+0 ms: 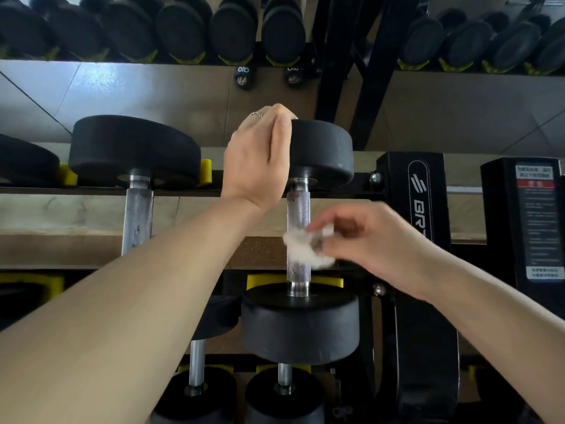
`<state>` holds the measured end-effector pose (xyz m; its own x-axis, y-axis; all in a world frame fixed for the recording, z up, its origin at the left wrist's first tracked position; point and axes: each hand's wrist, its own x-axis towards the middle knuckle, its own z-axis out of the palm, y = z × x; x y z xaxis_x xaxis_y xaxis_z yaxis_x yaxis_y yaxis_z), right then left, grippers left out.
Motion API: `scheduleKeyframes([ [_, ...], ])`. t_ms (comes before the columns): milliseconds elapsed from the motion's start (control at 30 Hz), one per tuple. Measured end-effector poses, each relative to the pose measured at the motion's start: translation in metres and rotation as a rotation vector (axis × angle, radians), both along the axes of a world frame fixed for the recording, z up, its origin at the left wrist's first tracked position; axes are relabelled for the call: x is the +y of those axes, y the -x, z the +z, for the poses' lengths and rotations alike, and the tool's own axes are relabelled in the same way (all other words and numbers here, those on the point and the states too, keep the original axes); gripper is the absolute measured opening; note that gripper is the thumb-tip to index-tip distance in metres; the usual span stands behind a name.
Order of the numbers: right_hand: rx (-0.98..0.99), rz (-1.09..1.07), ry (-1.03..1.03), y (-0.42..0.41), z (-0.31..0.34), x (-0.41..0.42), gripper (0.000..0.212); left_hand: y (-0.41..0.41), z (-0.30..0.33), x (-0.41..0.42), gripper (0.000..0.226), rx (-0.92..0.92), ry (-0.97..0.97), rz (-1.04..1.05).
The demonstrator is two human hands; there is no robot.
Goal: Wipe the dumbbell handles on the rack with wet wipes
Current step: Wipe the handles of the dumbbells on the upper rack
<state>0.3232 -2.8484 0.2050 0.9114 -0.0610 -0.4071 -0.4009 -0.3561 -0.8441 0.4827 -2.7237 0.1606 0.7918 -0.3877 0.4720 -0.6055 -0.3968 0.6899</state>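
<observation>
right hand [376,240] pinches wipe [305,244] against handle [298,209]

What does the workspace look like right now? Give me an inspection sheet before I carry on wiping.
Surface: black rack with yellow cradles, dumbbells across its tiers.
Job's things: white wet wipe against the knurled handle of the middle dumbbell; neighbouring handle untouched by either hand.
Clutter: nothing seen.
Hands: left hand grips the far weight head; right hand pinches the wipe, blurred.
Cables: nothing seen.
Surroundings: mirror behind, warning label at right.
</observation>
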Motion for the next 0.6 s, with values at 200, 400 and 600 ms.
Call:
scheduleKeyframes([
  [200,-0.392,0.115,0.473,-0.006,-0.025,0.027,0.026,0.000,-0.001,0.000,0.035,-0.005,0.001,0.005],
  [400,0.029,0.338,0.282,0.013,-0.008,0.018,0.028,0.001,0.001,0.000,0.036,0.021,-0.036,0.007],
  [600,-0.144,0.054,0.330,0.006,-0.015,0.032,0.022,0.007,0.010,0.004,0.036,0.067,-0.158,0.039],
])
